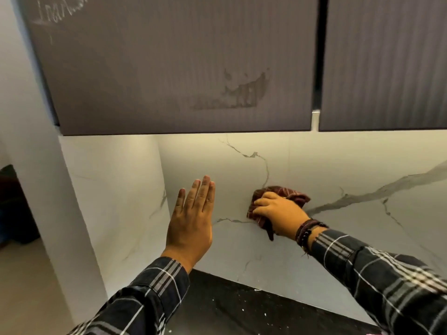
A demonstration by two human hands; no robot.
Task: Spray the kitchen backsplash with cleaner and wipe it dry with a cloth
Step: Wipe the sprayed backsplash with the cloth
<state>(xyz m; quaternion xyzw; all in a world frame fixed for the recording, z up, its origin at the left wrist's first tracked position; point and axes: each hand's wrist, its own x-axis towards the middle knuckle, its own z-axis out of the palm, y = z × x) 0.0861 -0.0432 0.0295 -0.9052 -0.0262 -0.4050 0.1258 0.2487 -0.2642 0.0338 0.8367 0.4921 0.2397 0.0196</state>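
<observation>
The backsplash (338, 170) is white marble-look tile with grey veins, running under the upper cabinets. My right hand (280, 213) presses a crumpled dark red striped cloth (294, 193) flat against the tile near the middle. My left hand (191, 216) is held up with fingers straight and together, palm toward the backsplash, left of the cloth and holding nothing. No spray bottle is in view.
Dark grey ribbed upper cabinets (169, 68) hang just above, with a damp smear on the left door. A black speckled countertop (242, 308) lies below. A white side panel (108, 189) closes the left end of the backsplash.
</observation>
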